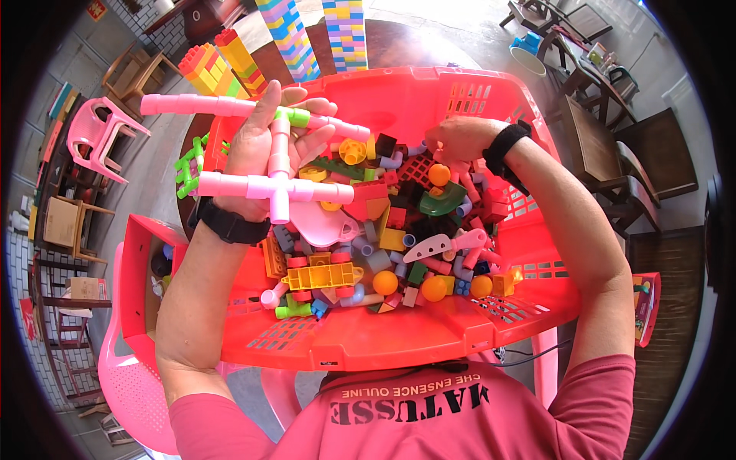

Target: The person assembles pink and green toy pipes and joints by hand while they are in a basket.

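Note:
On the upturned palm of my left hand (pixel 253 149) rests a frame of joined pink toy pipes (pixel 279 161) with one green connector. The fingers are partly spread around it, above the left side of a red plastic basket (pixel 368 355). My right hand (pixel 464 138) reaches into the basket's far right part, fingers curled down among the toys; whatever they grip is hidden. Nearby lie an orange ball (pixel 439 175) and a green curved piece (pixel 441 201). Closer to me are a toy knife (pixel 445 244), a yellow wheeled block base (pixel 322 277) and a pink scoop-like piece (pixel 318 222).
Beyond the basket, tall block towers (pixel 287 34) and shorter yellow-red stacks (pixel 211 69) stand on a dark round table (pixel 399 42). A red box (pixel 142 291) sits on a pink chair (pixel 134 391) at the left. Wooden chairs (pixel 590 149) stand at the right.

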Available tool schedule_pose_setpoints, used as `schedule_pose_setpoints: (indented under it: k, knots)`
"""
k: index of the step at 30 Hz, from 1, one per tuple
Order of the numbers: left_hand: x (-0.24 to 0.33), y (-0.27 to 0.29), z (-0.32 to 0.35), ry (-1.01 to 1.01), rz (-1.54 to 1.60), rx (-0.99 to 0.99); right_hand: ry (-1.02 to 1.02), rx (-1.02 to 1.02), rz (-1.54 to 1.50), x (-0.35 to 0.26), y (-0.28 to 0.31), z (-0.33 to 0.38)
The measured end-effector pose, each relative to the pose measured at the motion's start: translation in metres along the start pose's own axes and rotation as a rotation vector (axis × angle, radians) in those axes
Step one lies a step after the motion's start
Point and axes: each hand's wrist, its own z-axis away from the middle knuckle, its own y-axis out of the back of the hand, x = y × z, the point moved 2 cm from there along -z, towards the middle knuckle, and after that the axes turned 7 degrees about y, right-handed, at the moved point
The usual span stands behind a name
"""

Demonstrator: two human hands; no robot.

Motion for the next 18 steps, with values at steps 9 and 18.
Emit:
schedule_pose_setpoints:
  k: [9,18]
  knots:
    - [-0.001,-0.002,0.001,-0.014,-0.043,0.008,0.106,-0.096,0.207,0.008,-0.018,-0.007]
    - [0.001,-0.003,0.002,0.016,-0.061,0.001,-0.002,-0.024,0.283,0.008,-0.043,0.0]
